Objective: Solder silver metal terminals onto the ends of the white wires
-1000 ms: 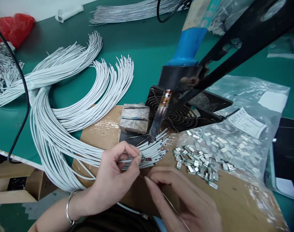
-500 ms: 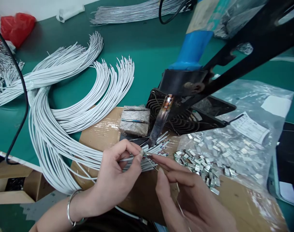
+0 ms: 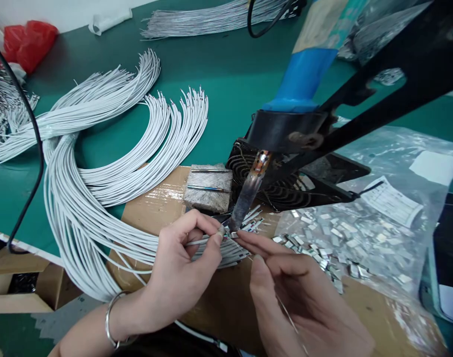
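Note:
My left hand (image 3: 187,270) pinches the end of a white cable (image 3: 194,243) between thumb and forefinger, just below the soldering iron tip (image 3: 241,206). The iron's blue handle (image 3: 300,74) is clamped in a black stand (image 3: 363,114). My right hand (image 3: 300,292) is closed round a thin solder wire (image 3: 291,322), which runs down across the palm. Its fingertips are beside a small metal piece (image 3: 233,235) at the cable end. Whether those fingers grip that piece, I cannot tell. The join itself is partly hidden by my fingertips.
Bundles of white cables (image 3: 96,223) curve over the left of the green table (image 3: 226,64). A fan (image 3: 271,178) and a wire-wool block (image 3: 209,198) stand behind the hands. Small metal shells (image 3: 323,253) lie by a clear plastic bag (image 3: 401,144) at right.
Both hands have moved up slightly, bringing the cable end to the iron tip. The right hand has also shifted right. The view has moved a little.

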Action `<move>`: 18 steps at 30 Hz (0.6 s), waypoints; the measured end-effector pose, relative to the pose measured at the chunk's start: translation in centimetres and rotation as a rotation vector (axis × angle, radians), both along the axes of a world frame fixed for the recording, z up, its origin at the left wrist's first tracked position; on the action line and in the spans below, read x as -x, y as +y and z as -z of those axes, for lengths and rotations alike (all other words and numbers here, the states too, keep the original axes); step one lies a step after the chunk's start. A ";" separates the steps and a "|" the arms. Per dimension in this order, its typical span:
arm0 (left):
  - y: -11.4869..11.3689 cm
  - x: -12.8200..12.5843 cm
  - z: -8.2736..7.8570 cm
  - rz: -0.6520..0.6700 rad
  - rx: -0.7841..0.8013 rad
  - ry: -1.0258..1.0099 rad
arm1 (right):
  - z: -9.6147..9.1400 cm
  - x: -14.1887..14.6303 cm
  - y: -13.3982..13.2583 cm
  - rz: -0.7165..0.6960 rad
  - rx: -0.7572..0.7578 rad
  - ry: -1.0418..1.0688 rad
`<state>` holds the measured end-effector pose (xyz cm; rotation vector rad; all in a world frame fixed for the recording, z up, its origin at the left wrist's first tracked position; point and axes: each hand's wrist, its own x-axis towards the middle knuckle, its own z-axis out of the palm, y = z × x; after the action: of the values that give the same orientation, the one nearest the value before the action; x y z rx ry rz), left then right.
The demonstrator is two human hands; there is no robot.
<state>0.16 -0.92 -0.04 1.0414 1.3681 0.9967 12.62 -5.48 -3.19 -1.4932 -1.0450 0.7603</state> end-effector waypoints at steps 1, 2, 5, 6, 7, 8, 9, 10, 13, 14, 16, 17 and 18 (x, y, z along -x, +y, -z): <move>0.0 0.0 0.0 -0.002 -0.002 0.000 | -0.1 0.1 0.0 0.008 0.009 0.010; 0.1 0.0 0.0 -0.002 -0.004 -0.001 | -0.2 0.2 0.0 0.019 0.021 0.016; 0.2 0.0 -0.1 -0.005 -0.013 0.003 | -0.5 0.3 0.1 0.027 0.035 0.002; 0.2 0.0 -0.1 -0.007 -0.015 0.005 | -0.5 0.3 0.1 0.024 0.037 -0.004; 0.3 0.0 -0.2 -0.009 -0.015 0.007 | -0.5 0.3 0.1 0.023 0.038 -0.005; 0.3 0.0 -0.2 -0.011 -0.016 0.009 | -0.6 0.3 0.1 0.025 0.038 0.001; 0.3 -0.1 -0.3 -0.014 -0.017 0.009 | -0.6 0.3 0.1 0.031 0.039 0.012; 0.4 -0.1 -0.3 -0.016 -0.019 0.008 | -0.6 0.3 0.1 0.036 0.041 0.026; 0.5 -0.2 -0.4 -0.015 -0.025 0.008 | -0.8 0.3 0.2 0.043 0.047 0.048; 0.6 -0.2 -0.4 -0.015 -0.026 0.008 | -0.9 0.3 0.2 0.040 0.047 0.045; 0.6 -0.2 -0.4 -0.013 -0.026 0.012 | -0.9 0.3 0.2 0.034 0.041 0.046; 0.6 -0.1 -0.4 -0.016 -0.027 0.015 | -0.9 0.3 0.2 0.033 0.036 0.052; 0.6 -0.1 -0.4 -0.019 -0.027 0.018 | -0.9 0.3 0.2 0.031 0.033 0.062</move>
<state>0.29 -0.32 0.32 1.0611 1.3852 1.0244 12.36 -5.28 -2.31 -1.5014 -0.9654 0.8003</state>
